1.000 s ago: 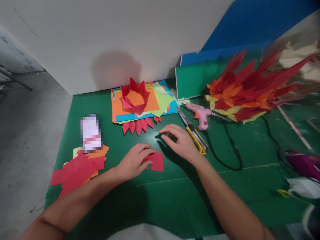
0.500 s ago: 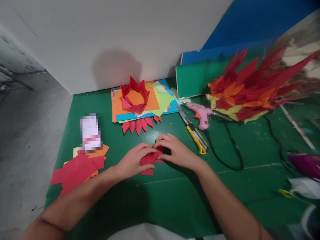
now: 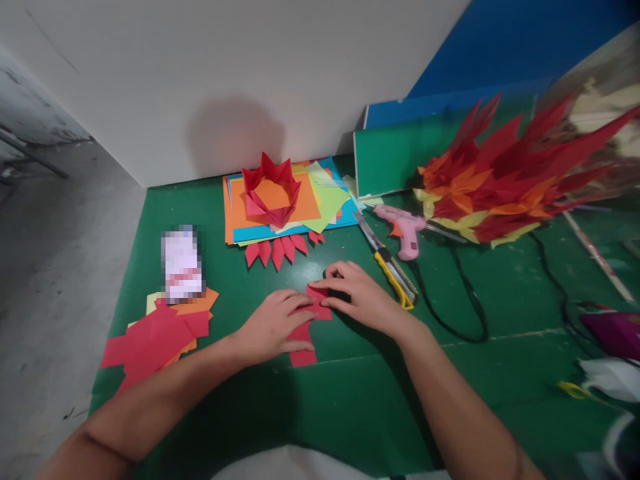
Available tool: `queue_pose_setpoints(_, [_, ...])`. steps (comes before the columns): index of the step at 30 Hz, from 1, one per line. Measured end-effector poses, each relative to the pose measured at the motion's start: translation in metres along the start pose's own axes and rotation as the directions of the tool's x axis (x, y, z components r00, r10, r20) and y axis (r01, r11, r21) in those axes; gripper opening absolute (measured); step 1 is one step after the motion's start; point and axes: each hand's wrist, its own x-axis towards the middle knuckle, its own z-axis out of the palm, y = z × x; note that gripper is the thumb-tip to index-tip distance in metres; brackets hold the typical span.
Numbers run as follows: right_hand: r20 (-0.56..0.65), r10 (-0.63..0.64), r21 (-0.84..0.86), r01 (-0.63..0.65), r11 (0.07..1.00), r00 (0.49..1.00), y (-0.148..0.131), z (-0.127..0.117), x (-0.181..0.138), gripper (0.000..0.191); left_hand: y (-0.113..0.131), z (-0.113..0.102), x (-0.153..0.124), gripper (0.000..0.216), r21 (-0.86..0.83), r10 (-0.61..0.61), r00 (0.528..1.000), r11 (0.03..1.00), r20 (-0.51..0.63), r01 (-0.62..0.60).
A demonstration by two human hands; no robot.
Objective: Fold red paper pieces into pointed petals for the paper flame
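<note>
A piece of red paper (image 3: 302,357) lies on the green table between my hands, its upper part folded and partly covered by fingers. From the left, my left hand (image 3: 275,325) holds it down, thumb near the lower flap and fingertips on the middle. My right hand (image 3: 361,298) has its thumb and index finger at the upper right edge of the same paper, the other fingers curled. Just beyond is a row of pointed red paper petals (image 3: 277,252). A red folded-paper ring (image 3: 271,215) with points rests on stacked coloured sheets (image 3: 307,200).
Right of my hands lie a yellow utility knife (image 3: 395,277) with its blade out and a pink glue gun (image 3: 407,230) with a black cord. A red and orange paper flame shape (image 3: 500,180) stands behind. A phone (image 3: 183,263) and red paper cutouts (image 3: 160,337) are at left.
The red paper's lower flap has shifted slightly down and right and shows more. Its raised upper part now lies flatter, and my right hand has moved slightly right.
</note>
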Motion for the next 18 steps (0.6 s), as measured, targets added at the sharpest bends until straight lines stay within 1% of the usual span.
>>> queue_pose_setpoints(3, [-0.011,0.003,0.016,-0.003,1.0,1.0,0.002,-0.002,0.001,0.02,0.0,-0.002,0.0,0.039,-0.057,0.117,0.993,0.992,0.023,-0.116])
queue_pose_setpoints(6, [-0.045,0.015,0.042,-0.013,0.999,0.999,0.004,-0.003,0.002,0.008,0.002,-0.005,0.0,0.027,-0.176,0.25,0.966,0.956,0.067,-0.235])
queue_pose_setpoints(7, [-0.062,0.022,0.057,-0.019,0.998,0.998,0.005,-0.002,0.002,0.008,0.003,-0.006,-0.001,0.024,-0.215,0.265,0.962,0.945,0.064,-0.246])
queue_pose_setpoints(8, [-0.089,0.037,0.079,-0.03,0.996,0.995,0.005,-0.002,0.002,0.008,0.004,-0.006,-0.001,0.022,-0.248,0.251,0.967,0.94,0.041,-0.234])
queue_pose_setpoints(9, [-0.124,0.064,0.112,-0.051,0.992,0.99,0.006,0.0,0.002,0.008,0.004,-0.007,-0.001,0.02,-0.276,0.2,0.98,0.941,-0.007,-0.194])
queue_pose_setpoints(10, [-0.163,0.104,0.159,-0.078,0.984,0.981,0.006,0.001,0.003,0.007,0.004,-0.007,-0.001,0.019,-0.303,0.108,0.991,0.945,-0.075,-0.126])
queue_pose_setpoints(11, [-0.21,0.161,0.221,-0.114,0.969,0.964,0.005,0.003,0.003,0.006,0.003,-0.006,-0.001,0.018,-0.336,-0.021,0.988,0.941,-0.153,-0.032])
queue_pose_setpoints(12, [-0.244,0.228,0.295,-0.152,0.943,0.943,0.003,0.006,0.004,0.007,0.002,-0.005,-0.001,0.018,-0.378,-0.165,0.959,0.923,-0.229,0.068])
queue_pose_setpoints(13, [-0.265,0.283,0.383,-0.169,0.908,0.922,0.0,0.009,0.005,0.01,0.0,-0.003,-0.001,0.021,-0.433,-0.302,0.909,0.888,-0.288,0.157])
queue_pose_setpoints(14, [-0.277,0.315,0.478,-0.154,0.865,0.908,-0.004,0.012,0.006,0.013,-0.001,-0.001,0.0,0.026,-0.49,-0.412,0.85,0.844,-0.329,0.22])
queue_pose_setpoints(15, [-0.276,0.327,0.56,-0.125,0.819,0.904,-0.009,0.016,0.007,0.016,-0.003,0.001,0.0,0.032,-0.546,-0.481,0.8,0.803,-0.358,0.239])
queue_pose_setpoints(16, [-0.269,0.321,0.618,-0.093,0.781,0.908,-0.014,0.02,0.009,0.018,-0.004,0.003,0.001,0.036,-0.601,-0.52,0.775,0.764,-0.36,0.233])
queue_pose_setpoints(18, [-0.243,0.288,0.661,-0.06,0.748,0.926,-0.025,0.027,0.011,0.018,-0.007,0.006,0.002,0.037,-0.692,-0.559,0.759,0.692,-0.335,0.204])
